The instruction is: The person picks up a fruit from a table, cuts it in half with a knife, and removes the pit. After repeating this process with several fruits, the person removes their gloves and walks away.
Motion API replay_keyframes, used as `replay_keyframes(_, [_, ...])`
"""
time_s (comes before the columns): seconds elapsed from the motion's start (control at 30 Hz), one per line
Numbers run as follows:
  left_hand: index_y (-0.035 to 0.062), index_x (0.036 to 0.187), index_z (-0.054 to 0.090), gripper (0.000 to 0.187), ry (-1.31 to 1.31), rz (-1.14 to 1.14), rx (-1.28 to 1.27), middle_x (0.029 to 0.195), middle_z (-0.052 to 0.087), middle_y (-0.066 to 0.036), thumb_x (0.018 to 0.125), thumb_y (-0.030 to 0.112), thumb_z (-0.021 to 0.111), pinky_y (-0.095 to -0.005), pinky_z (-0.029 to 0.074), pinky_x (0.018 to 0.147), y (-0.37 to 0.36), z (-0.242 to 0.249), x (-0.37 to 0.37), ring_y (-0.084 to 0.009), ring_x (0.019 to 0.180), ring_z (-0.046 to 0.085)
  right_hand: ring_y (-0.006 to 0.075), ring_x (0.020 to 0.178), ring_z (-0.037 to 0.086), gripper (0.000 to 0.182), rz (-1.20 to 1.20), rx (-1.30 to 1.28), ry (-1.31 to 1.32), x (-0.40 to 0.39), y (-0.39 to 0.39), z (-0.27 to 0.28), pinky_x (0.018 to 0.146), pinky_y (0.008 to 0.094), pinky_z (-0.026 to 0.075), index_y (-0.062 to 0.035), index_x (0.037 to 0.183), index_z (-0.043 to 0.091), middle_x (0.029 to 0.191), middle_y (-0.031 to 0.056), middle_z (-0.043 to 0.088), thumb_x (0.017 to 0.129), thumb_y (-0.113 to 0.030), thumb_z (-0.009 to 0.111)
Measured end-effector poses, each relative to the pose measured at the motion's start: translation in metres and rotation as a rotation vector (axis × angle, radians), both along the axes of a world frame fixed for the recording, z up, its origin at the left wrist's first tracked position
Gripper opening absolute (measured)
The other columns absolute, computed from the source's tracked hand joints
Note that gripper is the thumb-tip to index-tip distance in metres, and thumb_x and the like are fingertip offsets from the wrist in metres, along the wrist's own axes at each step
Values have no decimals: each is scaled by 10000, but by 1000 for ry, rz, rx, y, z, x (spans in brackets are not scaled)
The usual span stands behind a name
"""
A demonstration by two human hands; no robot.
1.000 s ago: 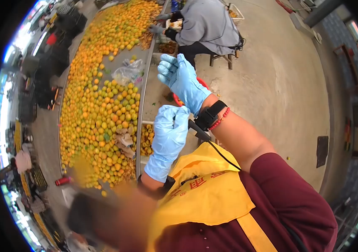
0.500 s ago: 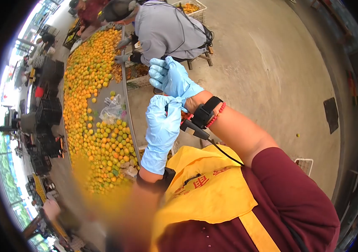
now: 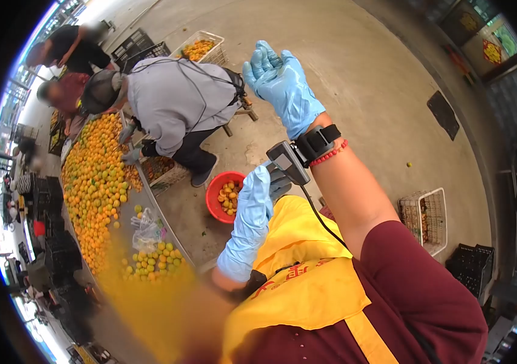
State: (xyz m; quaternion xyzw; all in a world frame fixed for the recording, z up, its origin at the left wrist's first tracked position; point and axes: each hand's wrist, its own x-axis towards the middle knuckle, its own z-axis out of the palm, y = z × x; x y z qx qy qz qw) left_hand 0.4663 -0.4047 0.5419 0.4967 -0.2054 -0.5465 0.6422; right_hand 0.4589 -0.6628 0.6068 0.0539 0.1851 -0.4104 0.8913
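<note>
My right hand (image 3: 286, 88), in a thin light blue glove, is raised palm up with its fingers loosely bent and apart. Its palm is bare of any object. A black strap (image 3: 318, 142) and a red bead bracelet (image 3: 329, 153) circle that wrist, with a small black boxed device (image 3: 289, 162) on a cable beside them. Lower and to the left, my left hand (image 3: 253, 197), also in a blue glove, has its fingers drawn together. Something dark grey (image 3: 280, 183) shows right beside these fingers; I cannot tell whether they hold it.
A sorting table (image 3: 164, 224) bears many orange and green citrus fruits (image 3: 98, 176) and a clear plastic bag (image 3: 146, 230). A red basin (image 3: 214, 203) of fruit stands on the floor. A co-worker in grey (image 3: 176, 100) bends over the table. White crates (image 3: 440, 221) stand right and behind.
My left hand has let go of the right glove's cuff. The hands have moved apart, the right one upward and to the right. The view has turned, bringing the red basin into sight.
</note>
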Motion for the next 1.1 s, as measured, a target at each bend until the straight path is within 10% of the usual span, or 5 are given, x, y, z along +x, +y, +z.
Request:
replay_keyframes(0.23, [141, 1160, 668, 290, -54, -120, 39, 828, 545, 112, 1010, 387, 706, -201, 277, 490, -98, 70, -23, 7, 570, 373, 199, 800, 703, 488, -154, 28, -120, -16, -95, 15, 899, 467, 542, -108, 1083, 724, 868, 12, 738, 1106, -416, 345])
replay_keyframes(0.73, [-20, 1294, 578, 268, 273, -201, -18, 1214, 690, -101, 1036, 53, 590, -318, 555, 934, -461, 33, 34, -162, 1025, 685, 165, 790, 728, 530, -224, 222, -175, 7, -476, -6, 858, 455, 550, -136, 1028, 732, 890, -23, 764, 1104, -463, 322])
replay_keyframes(1.1, [-25, 1393, 559, 442, 211, 7, -44, 1319, 665, -168, 1056, 261, 578, -442, 540, 1033, -579, 6, 156, -290, 1119, 693, 165, 875, 709, 429, 27, 32, -159, 86, -650, -19, 965, 461, 516, -119, 1223, 727, 1058, 1, 779, 1084, -389, 424])
